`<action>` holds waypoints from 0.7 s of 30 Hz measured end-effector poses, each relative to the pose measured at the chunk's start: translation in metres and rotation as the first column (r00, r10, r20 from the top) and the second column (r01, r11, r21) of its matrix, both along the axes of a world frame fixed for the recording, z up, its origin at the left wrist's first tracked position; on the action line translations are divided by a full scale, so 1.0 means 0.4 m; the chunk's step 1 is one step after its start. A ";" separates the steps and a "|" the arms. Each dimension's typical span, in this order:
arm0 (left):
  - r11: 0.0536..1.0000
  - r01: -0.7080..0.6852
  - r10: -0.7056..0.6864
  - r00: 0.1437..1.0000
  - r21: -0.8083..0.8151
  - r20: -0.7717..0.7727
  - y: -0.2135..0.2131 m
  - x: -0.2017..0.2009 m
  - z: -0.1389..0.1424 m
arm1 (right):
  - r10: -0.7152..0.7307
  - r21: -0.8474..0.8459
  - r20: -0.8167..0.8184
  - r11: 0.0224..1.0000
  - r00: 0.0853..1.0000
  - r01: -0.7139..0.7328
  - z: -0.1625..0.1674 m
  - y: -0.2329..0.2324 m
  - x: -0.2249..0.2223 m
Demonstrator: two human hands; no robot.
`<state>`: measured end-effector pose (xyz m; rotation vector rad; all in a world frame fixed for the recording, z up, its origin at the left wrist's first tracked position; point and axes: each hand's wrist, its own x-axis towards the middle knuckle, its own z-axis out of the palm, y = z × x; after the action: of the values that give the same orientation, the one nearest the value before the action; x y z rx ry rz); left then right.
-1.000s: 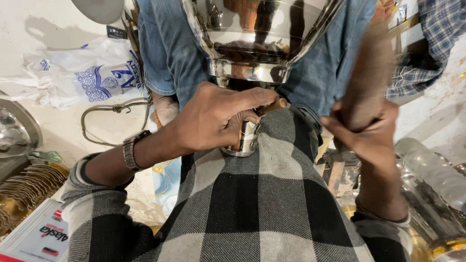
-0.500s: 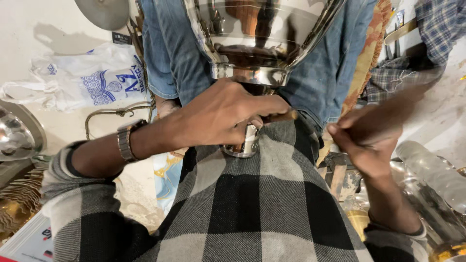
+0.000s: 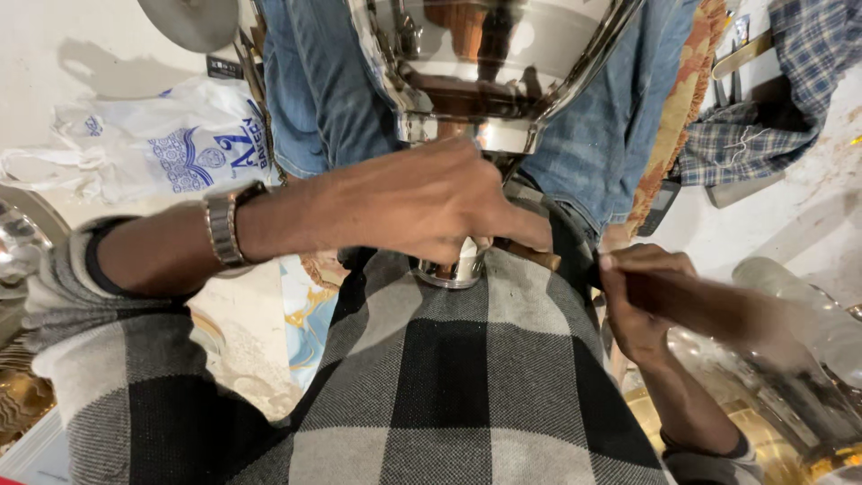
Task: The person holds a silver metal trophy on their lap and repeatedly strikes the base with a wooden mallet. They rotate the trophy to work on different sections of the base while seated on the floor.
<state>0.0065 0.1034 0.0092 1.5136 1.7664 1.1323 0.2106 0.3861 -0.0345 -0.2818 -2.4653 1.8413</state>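
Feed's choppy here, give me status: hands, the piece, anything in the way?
Left hand clamped over shiny metal vessel's narrow base. Right hand grips a brown handle, blurred. Checked cloth bunched under the base.

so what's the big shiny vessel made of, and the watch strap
The vessel looks like polished metal, likely steel: its mirror finish reflects the surroundings. The watch strap on the left hand seems brushed metal links, grey with a dull sheen.

Two hands are at work: the left hand (image 3: 422,202) at twelve o'clock, the right hand (image 3: 642,301) at three. One big polished steel vessel (image 3: 489,67) stands up top. One wristwatch (image 3: 226,224) at nine. One white printed plastic bag (image 3: 153,148) at ten. One plaid cloth (image 3: 772,99) at two.
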 end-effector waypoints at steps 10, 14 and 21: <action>0.973 0.230 -0.230 0.970 0.006 0.075 0.014 -0.038 0.024 | 0.181 0.138 -0.103 0.976 0.978 -0.166 -0.012 0.010 0.048; 0.968 0.251 -0.252 0.963 0.021 0.097 0.013 -0.048 0.029 | -0.005 0.010 -0.177 1.000 0.984 0.007 -0.027 -0.018 0.053; 0.943 0.245 -0.263 0.964 0.226 0.049 0.020 -0.050 0.010 | 0.044 0.412 -0.181 0.910 0.983 0.035 0.011 -0.034 -0.001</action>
<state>-0.0135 0.1114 0.0130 1.7421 1.3813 1.2644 0.2101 0.3727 -0.0299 -0.0750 -2.6334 1.2272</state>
